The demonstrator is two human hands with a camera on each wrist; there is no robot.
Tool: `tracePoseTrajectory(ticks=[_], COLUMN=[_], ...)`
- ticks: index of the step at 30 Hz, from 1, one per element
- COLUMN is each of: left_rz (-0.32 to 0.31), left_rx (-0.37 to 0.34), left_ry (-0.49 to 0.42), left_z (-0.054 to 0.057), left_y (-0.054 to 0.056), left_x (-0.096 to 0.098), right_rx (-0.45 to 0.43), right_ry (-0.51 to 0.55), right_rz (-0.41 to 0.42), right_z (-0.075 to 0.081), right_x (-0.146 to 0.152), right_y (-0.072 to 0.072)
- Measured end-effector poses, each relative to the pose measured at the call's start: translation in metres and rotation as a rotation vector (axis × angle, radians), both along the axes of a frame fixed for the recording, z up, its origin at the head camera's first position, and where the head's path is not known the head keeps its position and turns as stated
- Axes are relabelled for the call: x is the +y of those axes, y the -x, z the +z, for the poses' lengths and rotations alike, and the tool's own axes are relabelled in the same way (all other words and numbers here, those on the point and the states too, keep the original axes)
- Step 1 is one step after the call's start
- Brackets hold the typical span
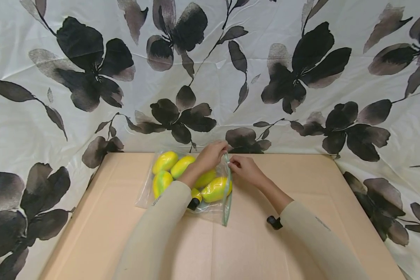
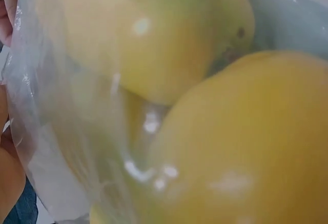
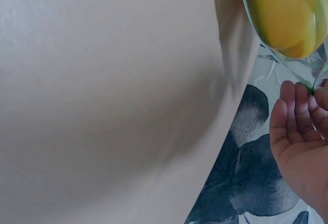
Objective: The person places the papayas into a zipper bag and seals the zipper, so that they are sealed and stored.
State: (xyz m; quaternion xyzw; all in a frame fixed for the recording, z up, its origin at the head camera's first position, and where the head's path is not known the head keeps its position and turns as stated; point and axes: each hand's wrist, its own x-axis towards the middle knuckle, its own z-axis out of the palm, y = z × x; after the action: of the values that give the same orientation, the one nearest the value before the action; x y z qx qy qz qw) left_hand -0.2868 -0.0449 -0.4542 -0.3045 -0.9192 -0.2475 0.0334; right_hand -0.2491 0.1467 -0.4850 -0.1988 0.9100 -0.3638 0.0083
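Observation:
A clear zip bag (image 1: 213, 216) lies at the far side of the board, its green-edged mouth facing right. Inside are several yellow-green mangoes (image 1: 217, 189), seen large through the plastic in the left wrist view. My left hand (image 1: 210, 156) reaches across the bag and grips its far edge near the mouth; the fingertips are partly hidden. Just to the right, my right hand (image 1: 246, 169) pinches the green rim between thumb and fingers. In the right wrist view, the rim's two sides stand apart and meet at the pinched corner, with one mango (image 3: 289, 16) behind them.
The bag rests on a tan board (image 1: 259, 249) with faint crease lines. Around and behind the board spreads a white cloth (image 1: 238, 116) printed with dark flowers. A small black device (image 1: 274, 222) is at the right wrist, and another (image 1: 194, 203) at the left.

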Motion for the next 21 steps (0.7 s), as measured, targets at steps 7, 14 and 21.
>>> tracePoseTrajectory(ticks=[7, 14, 21], left_rz=[0.014, 0.068, 0.115], left_rx=[0.015, 0.019, 0.035], left_ry=[-0.018, -0.023, -0.003], left_z=[0.002, 0.008, 0.010], left_y=[0.001, 0.003, 0.004], left_x=[0.001, -0.001, -0.001], right_rx=[-0.054, -0.078, -0.111], right_ry=[0.049, 0.057, 0.037], right_rz=[0.013, 0.007, -0.003], right_z=[-0.002, 0.000, 0.003], right_x=[0.006, 0.008, 0.005], right_y=[-0.010, -0.024, -0.035])
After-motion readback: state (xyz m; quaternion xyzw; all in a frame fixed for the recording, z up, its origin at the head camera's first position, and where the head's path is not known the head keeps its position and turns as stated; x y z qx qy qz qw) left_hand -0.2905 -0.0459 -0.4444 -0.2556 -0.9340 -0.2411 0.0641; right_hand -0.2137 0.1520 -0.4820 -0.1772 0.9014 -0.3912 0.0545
